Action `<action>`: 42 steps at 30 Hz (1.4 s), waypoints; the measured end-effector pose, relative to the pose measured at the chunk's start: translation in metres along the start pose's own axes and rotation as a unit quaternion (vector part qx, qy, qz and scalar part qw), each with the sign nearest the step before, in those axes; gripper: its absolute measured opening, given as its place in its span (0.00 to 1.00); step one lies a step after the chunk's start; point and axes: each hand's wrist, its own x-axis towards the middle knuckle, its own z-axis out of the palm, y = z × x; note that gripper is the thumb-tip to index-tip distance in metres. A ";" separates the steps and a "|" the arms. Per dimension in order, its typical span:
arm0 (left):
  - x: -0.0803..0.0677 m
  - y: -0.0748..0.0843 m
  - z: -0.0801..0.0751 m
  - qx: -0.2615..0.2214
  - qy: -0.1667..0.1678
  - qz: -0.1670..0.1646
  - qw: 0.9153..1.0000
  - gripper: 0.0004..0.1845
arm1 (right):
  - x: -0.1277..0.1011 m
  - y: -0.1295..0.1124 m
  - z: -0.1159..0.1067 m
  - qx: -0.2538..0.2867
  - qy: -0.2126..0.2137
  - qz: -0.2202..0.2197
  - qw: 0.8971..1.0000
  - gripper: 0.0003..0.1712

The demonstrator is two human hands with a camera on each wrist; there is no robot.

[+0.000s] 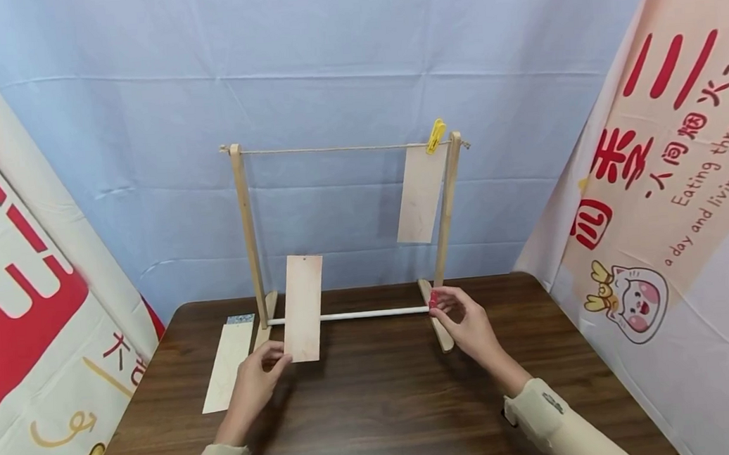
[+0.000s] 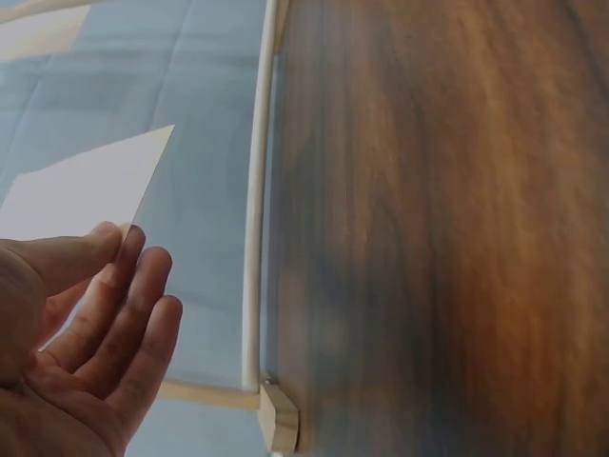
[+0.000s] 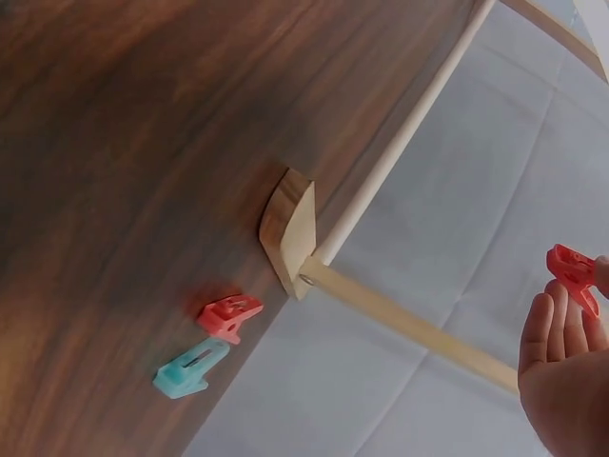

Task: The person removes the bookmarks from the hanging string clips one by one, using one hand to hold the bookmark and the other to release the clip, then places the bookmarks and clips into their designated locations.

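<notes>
My left hand [image 1: 257, 379] pinches a thin pale rectangular card [image 1: 303, 309] by its lower left edge. The card stands upright in the air, a small hole near its top, in front of a wooden rack's white bottom bar [image 1: 373, 313]. In the left wrist view, thumb and fingertips meet on the card's corner [image 2: 86, 186]. My right hand [image 1: 473, 325] holds a red clothespin [image 3: 573, 276] between thumb and fingers, near the rack's right post [image 1: 446, 215]. A similar card [image 1: 422, 199] hangs from the rack's string [image 1: 333, 148] under a yellow clothespin [image 1: 436, 136].
Another pale card [image 1: 230, 367] lies on the dark wooden table [image 1: 377, 410] left of the rack, a blue patterned piece [image 1: 240, 319] at its top end. A second red clothespin [image 3: 228, 316] and a teal clothespin [image 3: 190, 368] lie beyond the rack's right foot [image 3: 290, 228].
</notes>
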 end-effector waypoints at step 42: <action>-0.038 -0.044 -0.069 0.071 0.020 -0.035 0.997 0.09 | -0.032 0.058 -0.025 -0.050 -0.012 0.065 0.997 0.23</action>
